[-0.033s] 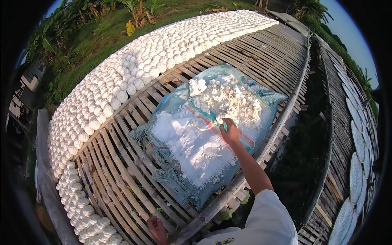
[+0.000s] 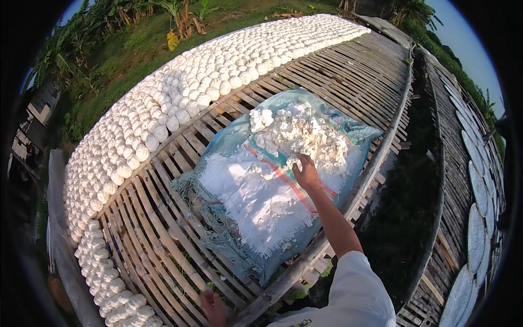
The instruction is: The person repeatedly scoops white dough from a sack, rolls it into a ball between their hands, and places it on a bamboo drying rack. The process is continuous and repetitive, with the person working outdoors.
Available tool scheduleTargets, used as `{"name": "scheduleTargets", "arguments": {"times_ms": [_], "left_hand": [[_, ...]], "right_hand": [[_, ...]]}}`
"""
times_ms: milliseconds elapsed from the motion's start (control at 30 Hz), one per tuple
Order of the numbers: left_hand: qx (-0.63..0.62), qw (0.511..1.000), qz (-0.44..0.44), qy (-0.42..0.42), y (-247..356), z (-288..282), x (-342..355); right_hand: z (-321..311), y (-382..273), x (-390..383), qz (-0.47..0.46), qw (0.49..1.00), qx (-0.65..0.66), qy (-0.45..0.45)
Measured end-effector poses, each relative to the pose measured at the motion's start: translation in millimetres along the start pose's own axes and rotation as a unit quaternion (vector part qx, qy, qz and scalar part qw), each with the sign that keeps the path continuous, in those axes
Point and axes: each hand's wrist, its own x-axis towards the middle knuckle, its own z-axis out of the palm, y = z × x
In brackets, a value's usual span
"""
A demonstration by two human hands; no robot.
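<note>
My right hand reaches to the near edge of a heap of crumbly white lumps. Its fingers are curled down and pinched together at the heap; what is between them is hidden. The heap lies on a pale blue-green woven sack. A white woven sack with frayed edges and a red stripe lies in front of the heap, dusted with white crumbs. Low in the picture, my left hand hangs over the slats by the near rail, fingers curled in shade; I cannot see what they hold.
Rows of round white balls cover the far and left side of the bamboo slat platform. A bamboo rail edges the near right. Beyond a dark gap, another slatted rack carries round grey-white discs. Grass and banana plants stand behind.
The view has shifted slightly. My right hand remains at the heap's near edge, and the blue-green fold showing beside its fingers earlier is less visible. My left hand stays low by the rail.
</note>
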Motion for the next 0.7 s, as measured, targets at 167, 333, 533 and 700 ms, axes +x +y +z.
{"name": "scheduleTargets", "arguments": {"times_ms": [167, 333, 533, 700], "left_hand": [[0.068, 0.987, -0.104, -0.105, 62, 81, -1], [0.014, 0.986, -0.120, -0.119, 69, 102, -3], [-0.033, 0.992, -0.106, -0.062, 67, 116, 15], [-0.085, 0.993, -0.039, -0.067, 82, 130, 30]], "right_hand": [[32, 39, 73, 0.064, 0.953, -0.250, -0.158], [61, 62, 54, 0.037, 0.932, -0.293, -0.210], [51, 64, 30, 0.018, 0.913, -0.290, -0.288], [1, 53, 47, 0.079, 0.955, -0.077, -0.275]]}}
